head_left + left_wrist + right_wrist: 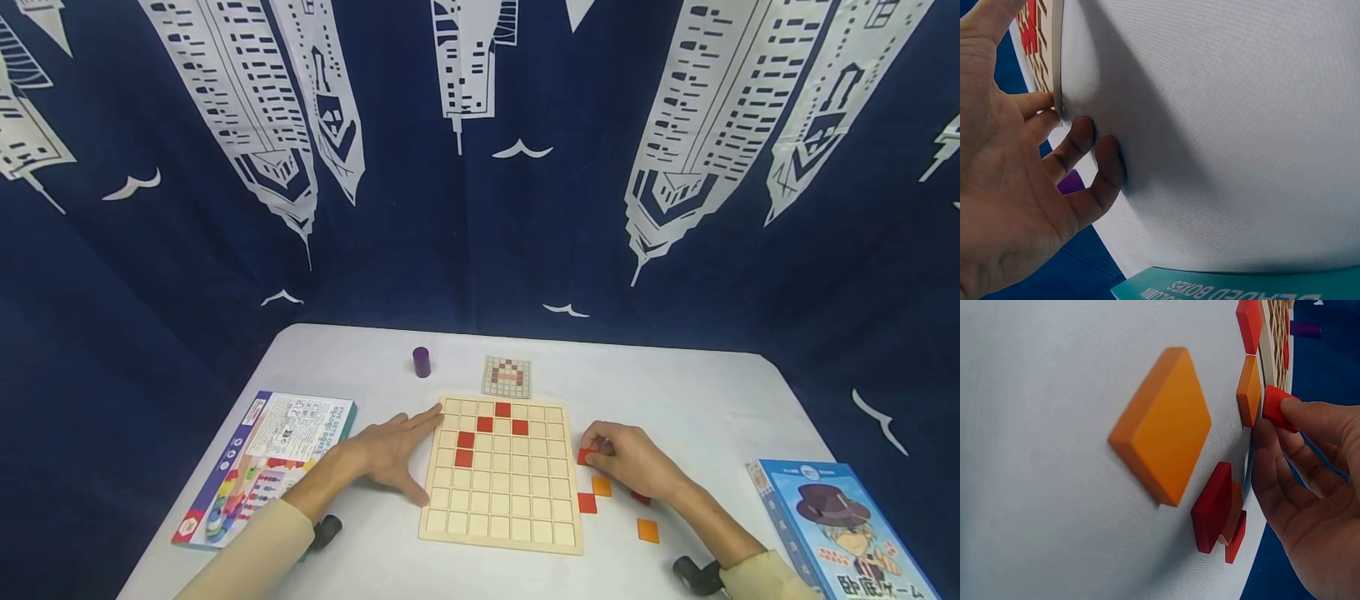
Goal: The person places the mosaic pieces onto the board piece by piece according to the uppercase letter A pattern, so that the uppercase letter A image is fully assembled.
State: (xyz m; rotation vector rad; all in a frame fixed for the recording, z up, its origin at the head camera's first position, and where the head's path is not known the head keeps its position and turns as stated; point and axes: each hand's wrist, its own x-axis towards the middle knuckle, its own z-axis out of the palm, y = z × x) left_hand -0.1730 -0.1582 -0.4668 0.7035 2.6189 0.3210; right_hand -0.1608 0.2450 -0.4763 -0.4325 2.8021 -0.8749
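Observation:
A pale wooden grid board point(501, 506) lies mid-table, with several red tiles set in cells of its upper half. My left hand point(390, 450) is spread along the board's left side, thumb and fingertips at its edge. My right hand point(633, 458) pinches a red square tile point(1277, 407) between thumb and fingers, just right of the board. Around that hand lie loose tiles: an orange tile point(602, 486), a red tile point(587, 503) by the board's edge, and another orange tile point(648, 531). In the right wrist view, a dark red tile point(1212, 509) leans among others under the hand.
Behind the board are a small pattern card point(507, 377) and a purple cylinder point(422, 362). A colourful flat box point(262, 467) lies at the left, partly beneath the left forearm. To the right stands a blue box point(840, 525) with a cartoon figure. A patterned dark blue curtain point(465, 250) hangs behind.

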